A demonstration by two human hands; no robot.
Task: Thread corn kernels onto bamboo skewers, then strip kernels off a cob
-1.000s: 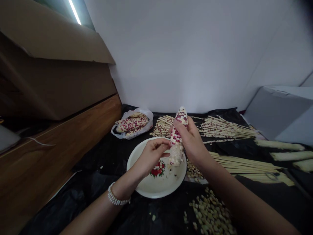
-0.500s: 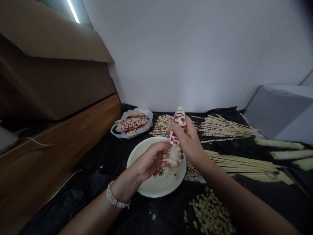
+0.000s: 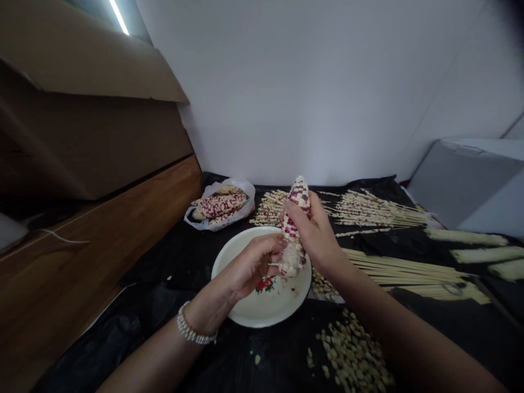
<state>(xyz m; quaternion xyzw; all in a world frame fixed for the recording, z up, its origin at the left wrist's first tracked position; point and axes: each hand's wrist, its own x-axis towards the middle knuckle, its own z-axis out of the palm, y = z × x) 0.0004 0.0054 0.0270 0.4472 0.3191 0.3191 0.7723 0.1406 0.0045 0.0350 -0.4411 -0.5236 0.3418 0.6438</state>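
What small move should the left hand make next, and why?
Probably have the left hand pick at kernels bordering the bare stretch: the right hand grips the corn cob, the left fingers sit near that edge, and the dish lies below to catch pieces.

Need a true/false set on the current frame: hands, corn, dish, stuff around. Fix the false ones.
1. The right hand grips an ear of corn. True.
2. The left hand is inside the plastic bag. False: the left hand is at the lower end of the ear of corn; the plastic bag holds other ears.
3. Bare sticks lie to the right of the white dish. True.
4. The brown cardboard box is at the right edge of the picture. False: the brown cardboard box is at the left edge.
5. The white dish has a red flower pattern inside. True.
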